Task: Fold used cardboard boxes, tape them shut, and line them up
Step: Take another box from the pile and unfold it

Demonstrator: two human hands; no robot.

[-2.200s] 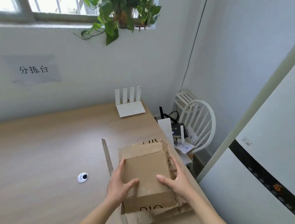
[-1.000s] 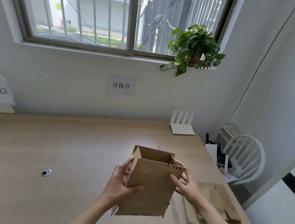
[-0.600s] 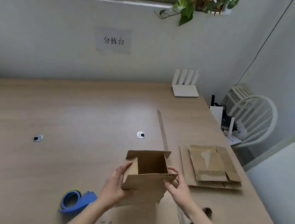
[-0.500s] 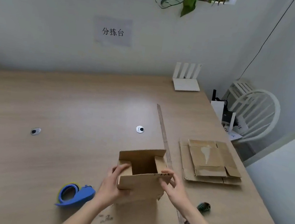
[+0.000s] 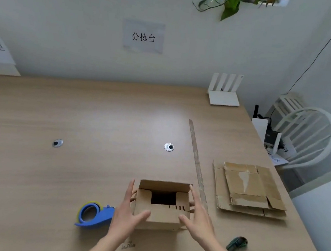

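A small brown cardboard box (image 5: 160,214) stands upright on the wooden table (image 5: 70,176) near its front edge. Its top is partly folded in, with a dark gap left in the middle and the back flap standing up. My left hand (image 5: 126,212) lies flat against the box's left side, thumb on the top panel. My right hand (image 5: 199,219) presses the right side with straight fingers, thumb on the top. A blue tape dispenser (image 5: 94,215) lies just left of my left hand. A stack of flattened cardboard boxes (image 5: 246,187) rests to the right.
A dark green tool (image 5: 236,243) lies at the front right. A long thin strip (image 5: 195,160) runs across the table beside the box. A white router (image 5: 224,90) stands at the back wall. A white chair (image 5: 305,134) with clutter sits beyond the table's right edge.
The box came down from mid-air onto the table. Its side flaps have been folded inward over the opening. Both hands moved from gripping it to pressing flat on its sides.
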